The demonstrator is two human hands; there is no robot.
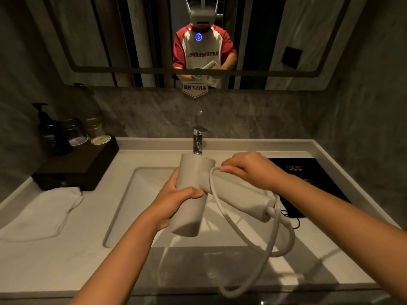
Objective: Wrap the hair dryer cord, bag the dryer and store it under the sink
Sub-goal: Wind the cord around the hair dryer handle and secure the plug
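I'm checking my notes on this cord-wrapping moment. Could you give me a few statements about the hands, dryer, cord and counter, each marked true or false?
1. The left hand grips the barrel of the hair dryer. True.
2. The right hand pinches the cord near the top of the dryer's handle. True.
3. The dryer is already inside the black bag. False: the bag lies flat on the counter to the right of the basin, and the dryer is held over the sink.
4. The cord is fully wound. False: loose loops hang below the handle.
5. A white towel lies on the counter to the left. True.
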